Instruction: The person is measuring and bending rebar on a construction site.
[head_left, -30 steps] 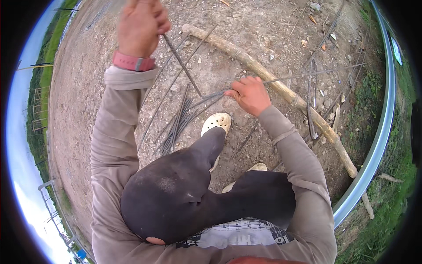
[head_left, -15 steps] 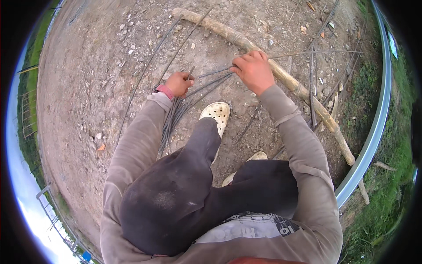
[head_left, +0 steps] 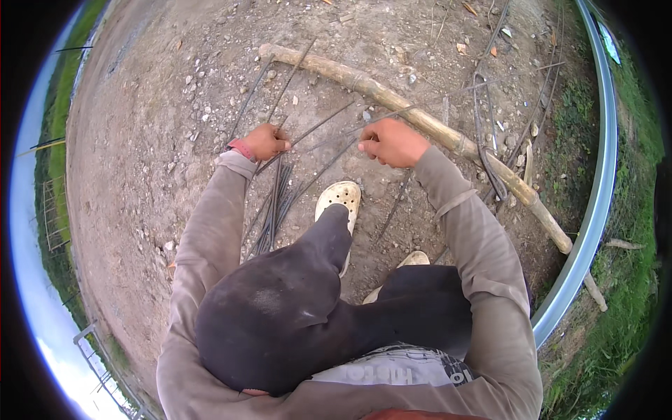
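Note:
My left hand [head_left: 266, 142], with a reddish band at the wrist, is closed around thin dark steel rods. One rod [head_left: 323, 124] slants up and right from it, its far end free. Below that hand a loose bundle of rods [head_left: 278, 210] fans toward my knee. To the right, my right hand [head_left: 394, 143] has its fingers curled in. Another rod [head_left: 323, 171] from the bundle runs up to its fingertips; the grip itself is partly hidden. A long, blurred rod [head_left: 476, 87] stretches past above the right hand, across a bamboo pole.
The bamboo pole [head_left: 336, 72] lies diagonally on stony dirt. Bent steel bars [head_left: 481, 122] lie beyond it on the right. A metal rail [head_left: 603, 161] curves along the grassy right edge. My pale clog [head_left: 339, 199] stands between the hands.
Both hands have shifted: the left slightly left, the right down from the pole. The rods between them have spread apart, and one now points up with its end loose.

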`<state>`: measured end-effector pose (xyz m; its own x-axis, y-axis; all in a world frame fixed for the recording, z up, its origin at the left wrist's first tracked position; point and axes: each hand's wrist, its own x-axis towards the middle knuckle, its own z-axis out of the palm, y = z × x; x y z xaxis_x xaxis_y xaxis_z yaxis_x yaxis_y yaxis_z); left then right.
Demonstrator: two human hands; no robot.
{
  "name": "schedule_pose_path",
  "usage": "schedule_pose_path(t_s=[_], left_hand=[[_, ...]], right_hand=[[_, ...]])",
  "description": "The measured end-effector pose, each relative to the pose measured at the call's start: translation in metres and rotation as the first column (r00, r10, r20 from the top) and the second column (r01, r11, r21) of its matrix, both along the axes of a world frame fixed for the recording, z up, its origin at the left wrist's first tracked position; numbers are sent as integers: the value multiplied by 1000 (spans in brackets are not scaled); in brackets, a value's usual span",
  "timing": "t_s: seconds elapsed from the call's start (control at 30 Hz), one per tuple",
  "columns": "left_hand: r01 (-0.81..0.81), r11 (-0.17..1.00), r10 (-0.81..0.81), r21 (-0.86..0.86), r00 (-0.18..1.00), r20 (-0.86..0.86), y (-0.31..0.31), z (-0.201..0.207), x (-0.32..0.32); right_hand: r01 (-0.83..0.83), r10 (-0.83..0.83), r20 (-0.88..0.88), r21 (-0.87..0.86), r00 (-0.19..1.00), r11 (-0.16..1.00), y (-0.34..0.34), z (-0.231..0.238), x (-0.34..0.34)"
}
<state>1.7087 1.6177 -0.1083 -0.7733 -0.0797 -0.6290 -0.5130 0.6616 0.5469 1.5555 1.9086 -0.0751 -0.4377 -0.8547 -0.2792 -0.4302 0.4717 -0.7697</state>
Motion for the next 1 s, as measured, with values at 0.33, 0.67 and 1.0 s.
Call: schedule_pose_path(t_s=[0.33,0.67,1.0], left_hand=[[-544,678,385,495,836,392,45,108,29],[-652,294,681,699,656,327,9,90,-36],[-554,219,773,803,601,204,64,60,-96]], right_hand=[[634,-201,938,-25,282,773,-101,8,98],[610,-71,989,-20,126,792,-95,20,85],[709,-60,997,77,-49,701,-71,12,55]])
